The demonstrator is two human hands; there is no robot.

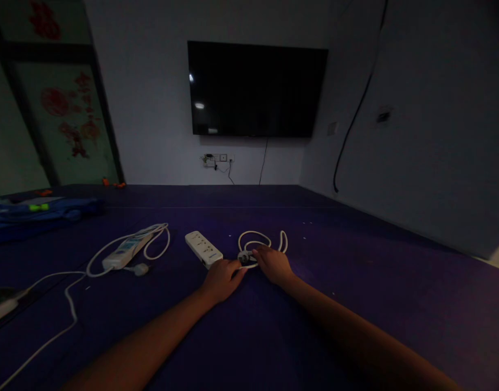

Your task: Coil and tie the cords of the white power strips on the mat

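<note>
A white power strip [203,248] lies on the dark purple surface, its near end meeting my left hand [221,279]. That hand's fingers are bent closed over the white cord beside the strip, with the thumb stretched to the right. Just right of the fingertips is a plug [244,256], pale with a dark part. My right hand [273,264] reaches it from the other side, fingertips pinched at its right edge. Loops of the white cord [255,233] curl behind the plug and around my right fingers. Dim light blurs the exact finger contact.
Left of me lies another power strip [127,251] with a coiled cord and a round plug [141,269]. A white connector [2,311] sits at the left edge. Blue cloth [41,212] lies farther back. A television [257,89] hangs on the wall; a black cable [357,114] dangles right.
</note>
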